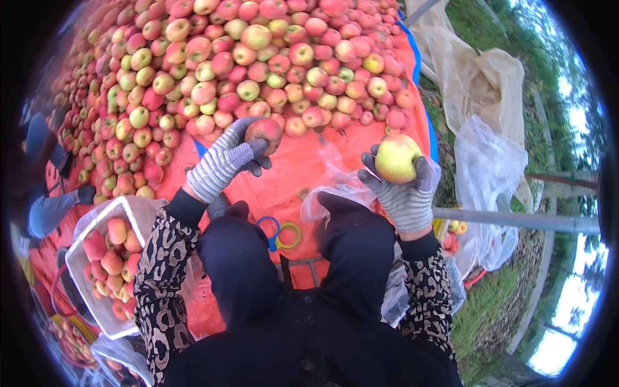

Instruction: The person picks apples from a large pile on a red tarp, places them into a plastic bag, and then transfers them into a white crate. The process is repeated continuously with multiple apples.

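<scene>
My left hand (222,161), in a grey striped knit glove, is closed around a red apple (264,134) in front of the heap. On the right, my right hand (407,203), gloved the same way, holds up a larger yellow-green apple (396,158), with the fingers and thumb around its lower part. Both apples are raised above the red-orange tarp (245,184). Between my knees lie ring-shaped plastic pieces, a yellow ring (289,236) and a blue ring (267,227). A big heap of red and yellow-green apples (258,71) spreads ahead of me.
A white-rimmed crate (88,297) of apples stands at my left. Clear plastic film (345,187) lies on the tarp. At right are a metal pole (516,220), a clear plastic sheet (483,187) and grass. Another person's blue sleeve (46,209) reaches in from the far left.
</scene>
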